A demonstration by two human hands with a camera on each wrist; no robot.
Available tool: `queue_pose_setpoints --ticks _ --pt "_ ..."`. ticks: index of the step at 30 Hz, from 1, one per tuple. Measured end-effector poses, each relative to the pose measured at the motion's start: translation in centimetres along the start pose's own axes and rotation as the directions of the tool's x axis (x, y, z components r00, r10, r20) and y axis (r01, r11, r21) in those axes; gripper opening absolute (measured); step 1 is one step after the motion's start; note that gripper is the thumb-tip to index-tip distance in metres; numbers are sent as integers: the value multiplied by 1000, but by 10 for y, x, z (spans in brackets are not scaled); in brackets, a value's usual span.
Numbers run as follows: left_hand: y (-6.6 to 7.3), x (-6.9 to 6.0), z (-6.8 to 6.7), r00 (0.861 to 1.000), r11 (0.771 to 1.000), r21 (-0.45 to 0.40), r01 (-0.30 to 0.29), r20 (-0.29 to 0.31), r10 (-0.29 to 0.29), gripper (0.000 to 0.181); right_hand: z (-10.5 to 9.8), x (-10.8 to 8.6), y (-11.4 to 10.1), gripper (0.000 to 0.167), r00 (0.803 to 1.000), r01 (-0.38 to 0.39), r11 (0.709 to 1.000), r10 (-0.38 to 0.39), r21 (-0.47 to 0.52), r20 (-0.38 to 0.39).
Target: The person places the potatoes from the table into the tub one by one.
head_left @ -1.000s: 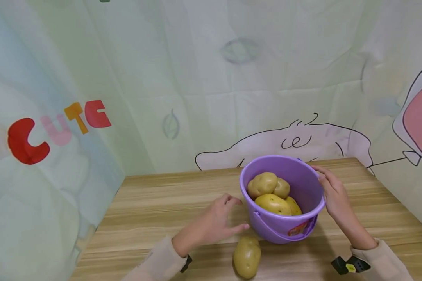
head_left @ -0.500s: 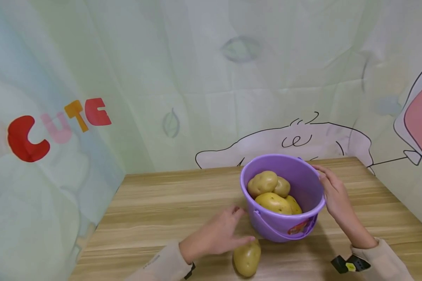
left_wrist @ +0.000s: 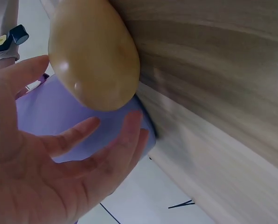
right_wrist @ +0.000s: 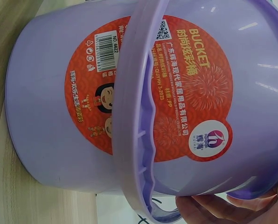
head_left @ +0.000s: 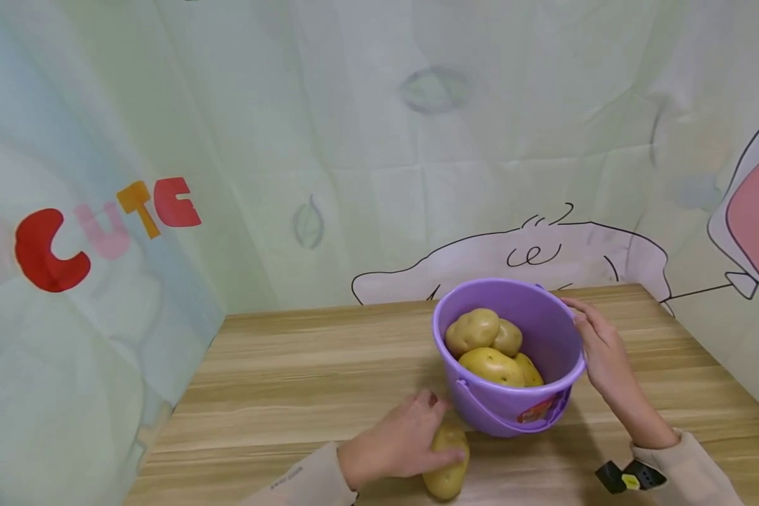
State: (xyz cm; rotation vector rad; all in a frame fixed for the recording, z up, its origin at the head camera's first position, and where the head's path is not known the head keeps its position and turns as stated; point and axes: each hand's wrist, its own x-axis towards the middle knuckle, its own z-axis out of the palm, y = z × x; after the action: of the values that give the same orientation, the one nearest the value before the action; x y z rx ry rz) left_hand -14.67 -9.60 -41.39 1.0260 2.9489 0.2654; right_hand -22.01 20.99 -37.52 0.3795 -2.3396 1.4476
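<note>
A lone potato [head_left: 448,465] lies on the wooden table in front of the bucket. My left hand [head_left: 407,434] is over its left side, thumb and fingers spread apart around it. In the left wrist view the thumb is beside the potato [left_wrist: 94,53], and a gap shows between the other fingers and its surface; whether the thumb touches it I cannot tell. The purple bucket [head_left: 502,407] stands upright with several potatoes [head_left: 490,365] inside. My right hand [head_left: 604,348] grips the bucket's right rim; some of its fingers are hidden.
The bucket's handle [right_wrist: 132,112] hangs down across its red label [right_wrist: 195,88]. The wooden table [head_left: 303,372] extends left and right of the bucket. A printed cloth [head_left: 367,140] backs the table, with another side at the left.
My left hand has come down and toward me, from beside the bucket to around the loose potato. My right hand, the bucket and the potatoes look unmoved.
</note>
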Motion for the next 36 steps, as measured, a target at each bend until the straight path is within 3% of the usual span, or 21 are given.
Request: queue_pose_setpoints --ticks 5,21,29,36 --pt "2 0 5 1000 1000 10 -2 3 2 68 0 -1 -1 41 1000 -7 1000 7 0 5" --pt "8 -3 15 1000 997 -83 12 6 -12 66 1 0 0 42 1000 -12 1000 12 1 16" --pt "9 -1 15 999 999 -27 -34 -17 34 60 1 1 2 41 1000 5 1000 -5 4 -2" --pt "10 0 14 1000 999 -37 -17 0 18 62 1 0 2 40 1000 4 1000 -4 2 -4"
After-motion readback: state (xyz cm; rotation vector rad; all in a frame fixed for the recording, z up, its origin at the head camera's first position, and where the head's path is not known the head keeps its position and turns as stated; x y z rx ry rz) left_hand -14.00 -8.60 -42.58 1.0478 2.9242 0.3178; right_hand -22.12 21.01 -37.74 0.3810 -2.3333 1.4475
